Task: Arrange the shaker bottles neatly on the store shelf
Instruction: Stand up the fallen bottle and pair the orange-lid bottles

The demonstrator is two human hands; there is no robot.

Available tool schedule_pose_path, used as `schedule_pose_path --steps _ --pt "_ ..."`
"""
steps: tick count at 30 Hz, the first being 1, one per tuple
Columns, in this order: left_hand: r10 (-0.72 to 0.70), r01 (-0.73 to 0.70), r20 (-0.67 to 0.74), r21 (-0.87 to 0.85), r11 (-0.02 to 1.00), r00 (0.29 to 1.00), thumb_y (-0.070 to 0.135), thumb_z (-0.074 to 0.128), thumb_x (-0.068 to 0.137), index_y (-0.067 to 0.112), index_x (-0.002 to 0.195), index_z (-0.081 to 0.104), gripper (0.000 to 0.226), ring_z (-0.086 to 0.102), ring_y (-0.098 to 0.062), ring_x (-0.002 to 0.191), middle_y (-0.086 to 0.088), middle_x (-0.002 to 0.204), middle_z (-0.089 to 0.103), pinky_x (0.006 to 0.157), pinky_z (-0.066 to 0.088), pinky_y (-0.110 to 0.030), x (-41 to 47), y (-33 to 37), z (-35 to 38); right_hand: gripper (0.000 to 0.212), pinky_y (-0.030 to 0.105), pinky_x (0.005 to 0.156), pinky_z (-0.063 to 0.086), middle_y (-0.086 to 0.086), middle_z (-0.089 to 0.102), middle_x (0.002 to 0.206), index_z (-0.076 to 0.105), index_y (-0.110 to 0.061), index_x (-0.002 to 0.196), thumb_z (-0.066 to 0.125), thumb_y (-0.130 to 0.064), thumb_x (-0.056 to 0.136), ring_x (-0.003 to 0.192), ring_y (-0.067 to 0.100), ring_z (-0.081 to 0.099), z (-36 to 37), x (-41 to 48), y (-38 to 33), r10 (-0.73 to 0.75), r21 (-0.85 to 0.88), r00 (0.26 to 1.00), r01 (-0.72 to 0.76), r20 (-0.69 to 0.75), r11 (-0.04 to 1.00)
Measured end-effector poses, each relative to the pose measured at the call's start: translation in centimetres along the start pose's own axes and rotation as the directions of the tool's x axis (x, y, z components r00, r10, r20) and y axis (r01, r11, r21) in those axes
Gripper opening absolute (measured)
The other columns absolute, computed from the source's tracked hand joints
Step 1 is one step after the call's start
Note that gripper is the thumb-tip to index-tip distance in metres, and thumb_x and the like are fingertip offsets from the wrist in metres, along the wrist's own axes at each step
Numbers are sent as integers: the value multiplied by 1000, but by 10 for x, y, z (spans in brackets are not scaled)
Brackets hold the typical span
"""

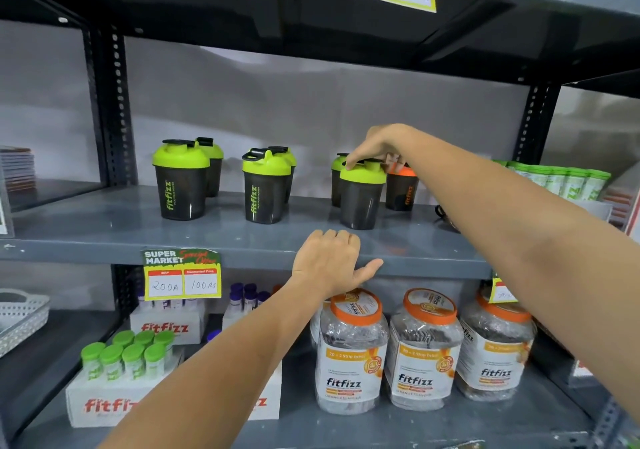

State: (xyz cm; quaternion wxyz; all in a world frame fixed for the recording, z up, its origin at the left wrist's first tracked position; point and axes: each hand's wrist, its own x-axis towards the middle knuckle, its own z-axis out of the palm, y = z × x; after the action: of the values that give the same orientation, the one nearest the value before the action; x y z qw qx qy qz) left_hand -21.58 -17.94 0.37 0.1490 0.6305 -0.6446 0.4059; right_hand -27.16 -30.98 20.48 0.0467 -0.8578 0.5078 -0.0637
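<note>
Several dark shaker bottles with green lids stand on the grey middle shelf (104, 230). One pair is at the left (180, 185), one pair in the middle (265, 188). At the right, a green-lidded shaker (362, 199) stands in front, another green one (336, 178) is behind it, and an orange-lidded shaker (401, 188) is beside it. My right hand (377, 147) reaches from the right and grips the front shaker's lid from above. My left hand (332, 261) rests on the shelf's front edge, fingers curled over it, holding no bottle.
Below stand three orange-lidded Fitfizz jars (424, 351), white boxes of green-capped tubes (128, 358) and purple-capped tubes (246, 298). A yellow price tag (181, 275) hangs on the shelf edge. Green tubes (561, 180) fill the shelf's right end. A white basket (20, 317) sits at left.
</note>
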Motion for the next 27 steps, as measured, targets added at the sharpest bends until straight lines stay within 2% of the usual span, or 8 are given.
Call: schedule_pose_path --steps 5,8,10,12,13,15,18,27 --pt "-2 2 -12 -4 1000 1000 64 22 89 12 88 62 66 63 -23 73 -6 83 68 62 43 -33 0 0 0 62 45 82 51 17 50 127 52 -8 123 70 -38 72 103 37 61 4 -1 6 -62 49 998 62 3 997" --pt "2 -2 -13 -2 1000 1000 64 22 89 12 88 62 66 63 -23 72 -7 83 68 61 42 -33 0 0 0 53 41 78 52 14 48 136 56 -8 121 67 -32 75 102 34 60 7 -2 7 -108 54 994 108 -6 993" --pt "5 -5 -19 1 1000 1000 64 22 89 12 88 62 66 63 -23 72 -7 82 68 60 41 -32 0 0 0 47 32 66 49 12 48 136 57 -9 121 64 -29 79 107 32 58 6 -3 6 -133 13 991 133 1 991" --pt "7 -7 -19 5 1000 1000 64 22 89 12 87 62 66 62 -23 70 -6 81 67 59 39 -32 0 -1 0 48 31 59 45 10 50 134 58 -10 121 62 -36 81 115 31 54 4 -2 5 -151 1 988 152 -25 988" --pt "7 -7 -20 9 1000 1000 64 21 89 12 86 62 67 62 -23 70 -6 80 67 58 38 -32 0 -1 0 52 34 65 46 9 52 131 58 -11 120 60 -45 80 115 31 53 4 -1 4 -161 19 985 162 -59 987" --pt "6 -6 -24 10 1000 1000 65 21 89 11 86 62 67 62 -23 70 -6 80 67 58 38 -31 -1 0 1 68 37 76 45 7 58 114 61 -11 112 53 -69 77 105 30 55 6 0 1 -173 -11 973 173 -150 985" --pt "-6 6 -34 2 1000 999 65 22 89 12 87 62 67 63 -23 71 -6 81 67 59 39 -32 -1 0 2 77 34 71 41 1 55 80 57 -15 84 44 -89 65 84 27 55 14 -3 -4 -162 -275 943 80 -291 958" --pt "-170 163 -108 -66 984 980 65 25 86 11 94 65 68 64 -21 84 -4 89 68 69 48 -31 -6 10 5 59 32 68 50 0 63 102 66 -24 107 72 -63 64 64 16 54 3 -11 0 -199 -331 962 129 -187 935"
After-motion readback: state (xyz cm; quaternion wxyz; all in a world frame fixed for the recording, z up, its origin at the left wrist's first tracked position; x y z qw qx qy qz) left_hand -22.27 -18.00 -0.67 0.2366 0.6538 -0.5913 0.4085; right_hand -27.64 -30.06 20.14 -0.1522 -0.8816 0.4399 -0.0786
